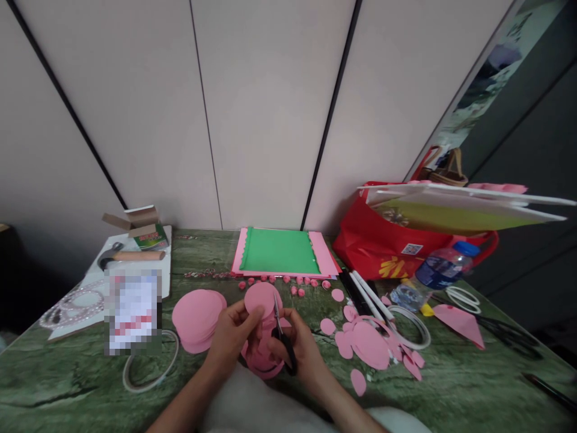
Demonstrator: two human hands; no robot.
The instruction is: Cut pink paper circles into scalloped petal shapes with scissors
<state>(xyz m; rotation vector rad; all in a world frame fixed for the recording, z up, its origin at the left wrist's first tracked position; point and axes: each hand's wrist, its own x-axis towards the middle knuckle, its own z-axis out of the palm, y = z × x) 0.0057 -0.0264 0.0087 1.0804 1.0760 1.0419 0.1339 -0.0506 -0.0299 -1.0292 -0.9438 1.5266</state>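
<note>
Between thumb and fingers, my left hand (235, 332) pinches a round pink paper disc (260, 297). A pair of black-handled scissors (288, 352) is in my right hand (301, 347), its blades pointing up against the disc's right edge. How far the blades are apart is hard to see. Under both hands lie more pink paper pieces (264, 368), partly hidden by the fingers. Left of my left hand rests a stack of larger pink discs (197, 319). Right of my right hand are loose pink scraps and small discs (369, 346).
Behind the hands are small pink paper rolls (294, 290) and a green sheet (279, 249) on pink paper. To the right stand a red bag (360, 240), a water bottle (444, 270) and tape (412, 328). A hammer (135, 255) and another tape roll (151, 367) lie left.
</note>
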